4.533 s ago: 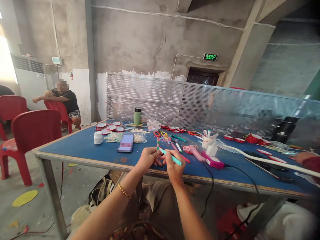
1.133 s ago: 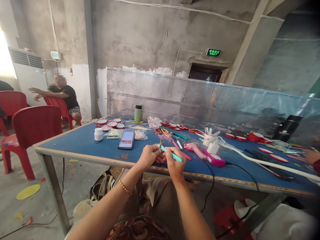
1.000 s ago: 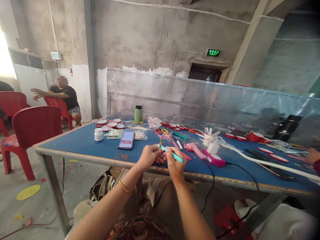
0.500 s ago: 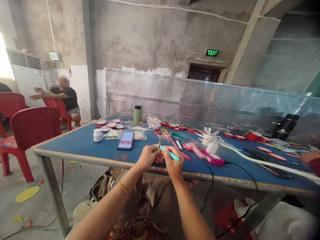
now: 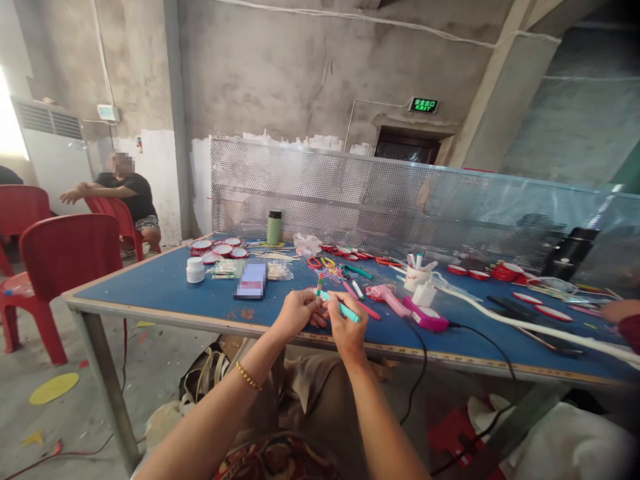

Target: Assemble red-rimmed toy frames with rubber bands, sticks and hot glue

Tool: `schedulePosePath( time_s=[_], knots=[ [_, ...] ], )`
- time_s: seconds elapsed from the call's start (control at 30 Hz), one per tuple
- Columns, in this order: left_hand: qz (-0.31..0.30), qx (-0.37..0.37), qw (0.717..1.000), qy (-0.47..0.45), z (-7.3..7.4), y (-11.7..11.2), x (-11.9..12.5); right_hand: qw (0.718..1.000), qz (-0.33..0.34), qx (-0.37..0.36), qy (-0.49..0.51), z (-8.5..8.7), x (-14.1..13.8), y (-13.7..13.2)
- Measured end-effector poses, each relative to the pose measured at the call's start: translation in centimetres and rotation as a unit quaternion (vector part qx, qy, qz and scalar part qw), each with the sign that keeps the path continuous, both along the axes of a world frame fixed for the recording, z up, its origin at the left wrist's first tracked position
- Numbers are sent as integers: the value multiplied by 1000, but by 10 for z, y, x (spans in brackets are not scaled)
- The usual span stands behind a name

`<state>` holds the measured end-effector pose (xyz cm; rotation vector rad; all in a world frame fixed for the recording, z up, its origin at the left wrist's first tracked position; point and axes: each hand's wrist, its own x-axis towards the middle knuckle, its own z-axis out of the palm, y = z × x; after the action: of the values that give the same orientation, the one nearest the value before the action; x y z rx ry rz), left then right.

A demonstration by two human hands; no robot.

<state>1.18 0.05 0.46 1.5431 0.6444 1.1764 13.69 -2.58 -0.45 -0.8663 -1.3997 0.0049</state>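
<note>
My left hand (image 5: pixel 296 313) is closed around a thin coloured stick (image 5: pixel 320 284) that stands up out of its fingers, striped red and green. My right hand (image 5: pixel 345 328) grips a teal marker (image 5: pixel 341 307), whose tip rests against the stick. Both hands hover just above the near edge of the blue table (image 5: pixel 165 290). A gold bracelet (image 5: pixel 246 377) sits on my left wrist.
On the table lie a phone (image 5: pixel 253 280), a white jar (image 5: pixel 194 270), a green flask (image 5: pixel 273 229), red-rimmed discs (image 5: pixel 221 249), scissors, markers, a pink glue gun (image 5: pixel 390 301) and a pink device (image 5: pixel 425 318) with a black cable. Red chairs (image 5: pixel 65 257) and a seated person (image 5: pixel 127 197) are at left. Another person's hand (image 5: pixel 617 312) shows at right.
My hands have stayed together at the table edge with small shifts of the marker on the stick. The seated person at left has lowered their arm.
</note>
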Motion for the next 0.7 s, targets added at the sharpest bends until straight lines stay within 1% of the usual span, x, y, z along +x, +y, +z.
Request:
schedulePosePath(
  time_s=[0.47, 0.7],
  knots=[
    [-3, 5, 1000, 7, -1, 1, 0, 1000, -19, -1, 6, -1, 0, -1],
    [-1, -1, 1000, 1, 0, 0, 0, 1000, -14, 5, -3, 1, 0, -1]
  ],
)
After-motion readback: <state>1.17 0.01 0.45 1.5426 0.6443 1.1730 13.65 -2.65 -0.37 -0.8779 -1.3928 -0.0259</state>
